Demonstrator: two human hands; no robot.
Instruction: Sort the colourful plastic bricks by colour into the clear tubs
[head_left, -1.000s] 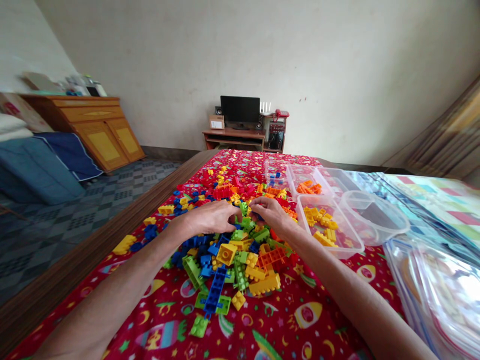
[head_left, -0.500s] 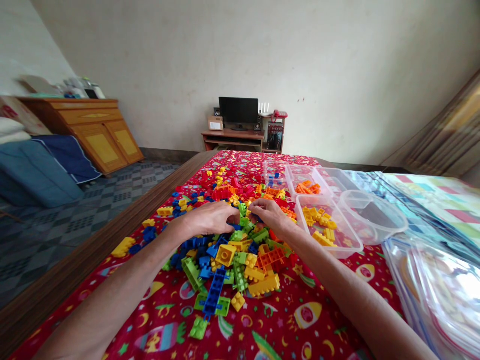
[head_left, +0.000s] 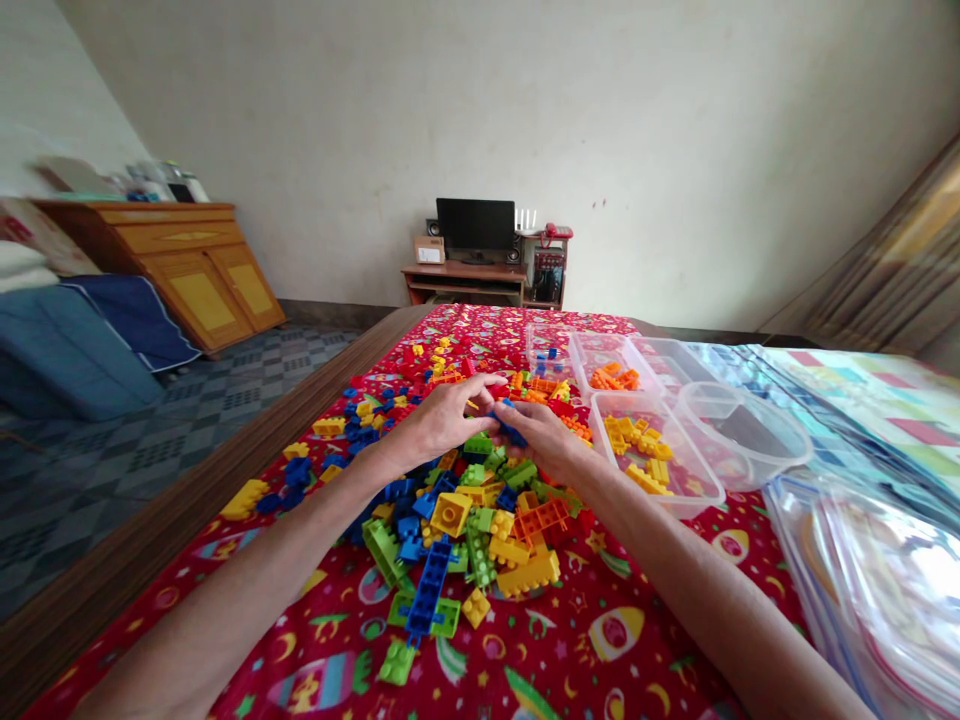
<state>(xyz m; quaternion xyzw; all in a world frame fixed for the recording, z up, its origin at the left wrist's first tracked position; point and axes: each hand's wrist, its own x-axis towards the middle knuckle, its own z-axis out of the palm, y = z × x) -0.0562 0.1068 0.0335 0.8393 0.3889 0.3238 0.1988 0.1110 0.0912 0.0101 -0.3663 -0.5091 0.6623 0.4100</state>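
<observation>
Over the pile of toy building bricks (head_left: 465, 500), my right hand (head_left: 544, 430) is closed on a blue brick (head_left: 511, 428). Beside it, my left hand (head_left: 450, 418) has its fingers stretched apart from the thumb. Its thumb tip is close to the blue brick; I cannot tell whether they touch. Below the hands lie green, blue, yellow and orange bricks. At the near end of the pile, a long blue brick piece (head_left: 430, 588) rests across a green one (head_left: 445, 617).
Right of the pile stands a clear box with yellow bricks (head_left: 697, 490); behind it is a box with orange pieces (head_left: 585, 350). A round clear tub (head_left: 787, 440) and stacked clear lids (head_left: 885, 590) lie further right. A red patterned cloth (head_left: 570, 650) covers the table.
Both hands have lifted from the pile and come closer together. A blue brick now shows in my right hand. My left hand's fingers have opened out.
</observation>
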